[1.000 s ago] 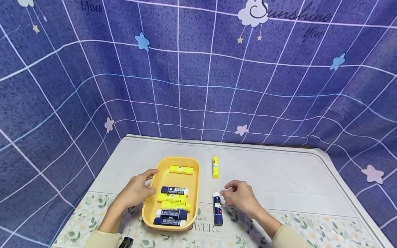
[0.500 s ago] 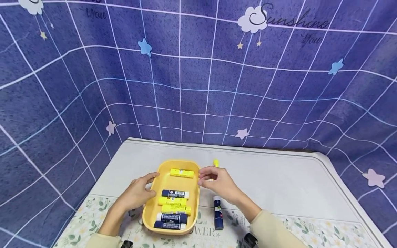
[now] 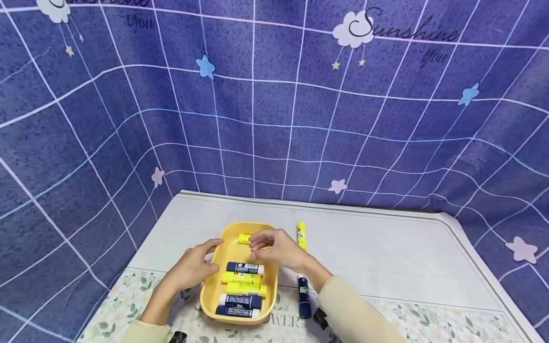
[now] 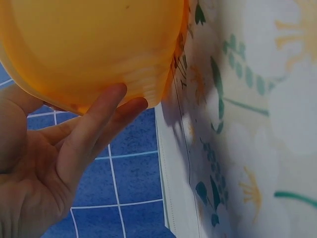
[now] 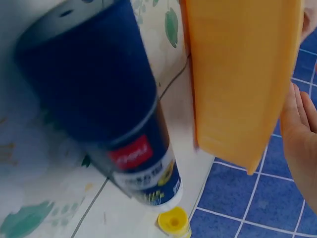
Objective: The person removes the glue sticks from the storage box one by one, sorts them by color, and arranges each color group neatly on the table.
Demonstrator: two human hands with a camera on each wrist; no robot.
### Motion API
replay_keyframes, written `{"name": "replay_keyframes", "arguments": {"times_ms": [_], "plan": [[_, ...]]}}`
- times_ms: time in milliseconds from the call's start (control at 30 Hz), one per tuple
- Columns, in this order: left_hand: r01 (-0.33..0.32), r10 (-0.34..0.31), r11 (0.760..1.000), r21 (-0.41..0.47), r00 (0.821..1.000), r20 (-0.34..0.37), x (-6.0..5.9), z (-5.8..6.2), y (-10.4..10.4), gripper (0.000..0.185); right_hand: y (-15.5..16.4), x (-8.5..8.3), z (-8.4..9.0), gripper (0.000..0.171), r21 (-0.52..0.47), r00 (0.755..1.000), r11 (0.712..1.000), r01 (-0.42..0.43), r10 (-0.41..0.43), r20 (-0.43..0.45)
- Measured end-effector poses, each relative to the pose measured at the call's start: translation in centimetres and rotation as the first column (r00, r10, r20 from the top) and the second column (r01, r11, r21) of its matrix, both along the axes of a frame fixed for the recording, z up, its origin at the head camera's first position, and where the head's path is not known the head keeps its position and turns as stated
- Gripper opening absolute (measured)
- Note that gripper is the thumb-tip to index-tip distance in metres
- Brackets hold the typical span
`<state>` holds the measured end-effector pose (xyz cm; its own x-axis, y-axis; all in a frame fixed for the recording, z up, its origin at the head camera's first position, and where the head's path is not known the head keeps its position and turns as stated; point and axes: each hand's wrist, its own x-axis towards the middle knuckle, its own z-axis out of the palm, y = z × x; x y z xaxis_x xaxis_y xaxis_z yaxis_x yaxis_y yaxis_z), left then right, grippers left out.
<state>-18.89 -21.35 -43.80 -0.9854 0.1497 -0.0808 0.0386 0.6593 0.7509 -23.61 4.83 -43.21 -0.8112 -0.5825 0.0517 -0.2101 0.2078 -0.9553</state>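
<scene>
My left hand [image 3: 193, 262] holds the left rim of a yellow plastic tray [image 3: 206, 300], with fingers [image 4: 101, 111] against its outer wall. Inside the tray lie several glue sticks. A navy one [image 3: 245, 267] with a white end is near the middle, and yellow ones [image 3: 241, 278] lie just below it. My right hand [image 3: 279, 247] hovers over the tray's right half, fingers loosely bent and holding nothing. It partly covers the yellow glue stick [image 3: 243, 238] at the tray's far end.
Right of the tray, a yellow glue stick [image 3: 301, 233] lies farther back. Nearer the front is a navy glue stick [image 3: 304, 300], its upper part behind my right wrist. The white table [image 3: 377, 252] has a floral cloth [image 3: 429, 319] in front and a blue gridded curtain [image 3: 274, 143] behind.
My right hand has moved left, from beside the navy glue stick on the table, across the tray's right rim to above the tray. My left hand stays at the tray's left side.
</scene>
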Motion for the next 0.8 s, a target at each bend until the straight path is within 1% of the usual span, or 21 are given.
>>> {"name": "replay_keyframes", "arguments": {"times_ms": [133, 267, 367, 467, 533, 700, 800], "plan": [[0.005, -0.005, 1.0, -0.009, 1.0, -0.01, 0.0, 0.0, -0.1, 0.071, -1.1, -0.4, -0.4, 0.036, 0.07, 0.998, 0.996, -0.062, 0.063, -0.019], [0.013, -0.013, 1.0, -0.007, 1.0, -0.011, -0.1, 0.0, -0.1, 0.071, -1.9, -0.6, -0.6, 0.037, 0.118, 0.992, 0.985, -0.127, 0.129, -0.011], [0.016, -0.016, 1.0, -0.003, 1.0, -0.003, -0.1, 0.1, -0.2, 0.072, -2.5, -0.8, -0.6, 0.039, 0.15, 0.987, 0.976, -0.159, 0.162, -0.006], [0.027, -0.027, 1.0, -0.01, 1.0, -0.01, -0.1, 0.2, -0.2, 0.072, -3.0, -1.1, -0.6, 0.039, 0.202, 0.985, 0.965, -0.165, 0.173, -0.021], [0.026, -0.026, 1.0, -0.01, 1.0, -0.012, -0.2, 0.1, -0.2, 0.072, -3.3, -1.2, -0.6, 0.038, 0.256, 0.983, 0.954, -0.159, 0.176, -0.046], [0.022, -0.022, 1.0, -0.012, 1.0, -0.016, 0.0, 0.1, -0.2, 0.072, -3.8, -1.2, -0.5, 0.036, 0.4, 0.974, 0.907, -0.132, 0.194, -0.117], [0.029, -0.029, 1.0, 0.002, 1.0, -0.011, 0.1, 0.1, -0.2, 0.072, -4.1, -1.3, -0.5, 0.034, 0.467, 0.968, 0.878, -0.108, 0.199, -0.15]]}}
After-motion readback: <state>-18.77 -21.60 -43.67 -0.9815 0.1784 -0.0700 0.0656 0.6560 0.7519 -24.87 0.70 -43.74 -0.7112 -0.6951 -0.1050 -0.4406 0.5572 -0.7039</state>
